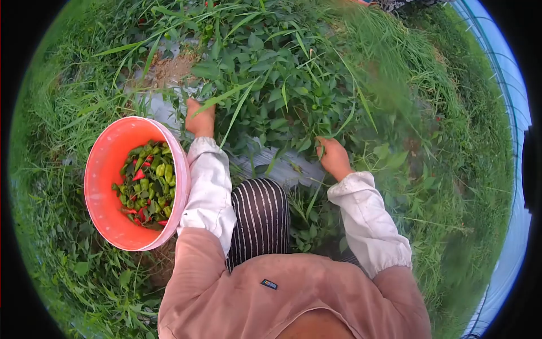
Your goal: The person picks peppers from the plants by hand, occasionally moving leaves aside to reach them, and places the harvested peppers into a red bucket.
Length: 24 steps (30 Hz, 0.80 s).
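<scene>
My left hand (201, 118) reaches in at the left side of a leafy pepper plant (276, 85). Grass blades and leaves cover most of its fingers, so its grip does not show. At the plant's lower right edge, my right hand (335, 158) is closed with its fingers curled among the leaves; what lies in them is hidden. Left of my left forearm stands an orange-red bucket (104, 186) with a pale pink outside. Inside are many green peppers (161, 169) and some red peppers (139, 175).
Grey plastic mulch (282, 164) shows under the plant, with bare soil (169, 70) at upper left. Tall grass (389, 62) grows thick on the right. A blue-white plastic sheet wall (505, 73) curves along the right edge. My striped knee (261, 217) is between my arms.
</scene>
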### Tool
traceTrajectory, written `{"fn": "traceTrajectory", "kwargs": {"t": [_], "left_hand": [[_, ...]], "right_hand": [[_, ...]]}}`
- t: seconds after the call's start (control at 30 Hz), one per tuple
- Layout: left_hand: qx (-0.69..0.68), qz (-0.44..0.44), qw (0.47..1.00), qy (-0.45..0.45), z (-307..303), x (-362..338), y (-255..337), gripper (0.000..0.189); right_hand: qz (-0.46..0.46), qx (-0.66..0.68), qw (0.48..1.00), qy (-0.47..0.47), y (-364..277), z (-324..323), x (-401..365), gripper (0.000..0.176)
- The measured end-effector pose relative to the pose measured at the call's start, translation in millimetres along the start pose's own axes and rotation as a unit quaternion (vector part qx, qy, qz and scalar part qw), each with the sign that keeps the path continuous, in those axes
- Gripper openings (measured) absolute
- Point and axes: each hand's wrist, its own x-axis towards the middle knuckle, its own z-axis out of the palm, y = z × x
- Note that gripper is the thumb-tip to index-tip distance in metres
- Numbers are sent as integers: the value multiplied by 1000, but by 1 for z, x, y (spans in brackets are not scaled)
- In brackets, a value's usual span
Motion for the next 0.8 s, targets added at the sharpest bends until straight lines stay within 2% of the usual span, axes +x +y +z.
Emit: {"fn": "traceTrajectory", "kwargs": {"t": [0.07, 0.13, 0.17, 0.23, 0.3, 0.4, 0.43, 0.57, 0.6, 0.63, 0.67, 0.7, 0.73, 0.77, 0.8], "left_hand": [[0, -11, 1000, -16, -1, 3, -1, 51], [-21, 1, 999, 47, -2, 2, 5, 53], [-28, 35, 997, 55, -2, 1, 7, 48], [-8, 66, 998, 22, -3, 5, 6, 47], [13, 96, 995, -9, 0, 8, 6, 46], [49, 15, 999, -4, -3, 9, 8, 34], [41, 29, 998, 34, 0, 9, 5, 33], [23, 79, 996, 20, 3, 11, -3, 41], [-119, 13, 992, -48, 4, 12, -1, 41], [-257, -54, 958, -114, 6, 14, -1, 41], [-254, -53, 959, -114, 6, 15, -3, 41], [-457, -104, 873, -133, 6, 16, -6, 37], [-636, -150, 743, -146, 2, 16, -8, 34], [-772, -138, 585, -208, -5, 18, -12, 27], [-770, -138, 587, -209, -9, 17, -14, 27]], "right_hand": [[-5, 30, 999, 40, 16, 6, 5, 33], [49, 105, 990, 81, 26, 10, 7, 30], [53, 104, 990, 85, 28, 8, 8, 30], [60, 185, 978, 77, 34, 6, 8, 27], [67, 194, 975, 89, 40, 7, 7, 26], [73, 178, 973, 126, 57, 17, 9, 26], [72, 154, 974, 152, 58, 20, 9, 26], [96, 179, 967, 155, 62, 25, 10, 25], [93, 186, 965, 157, 62, 25, 10, 25], [89, 194, 964, 159, 66, 27, 9, 25], [90, 198, 963, 160, 69, 30, 9, 25], [78, 216, 958, 170, 72, 33, 8, 25], [65, 234, 953, 180, 71, 34, 8, 24], [67, 237, 952, 180, 70, 35, 7, 24], [84, 228, 957, 158, 70, 35, 5, 24]]}}
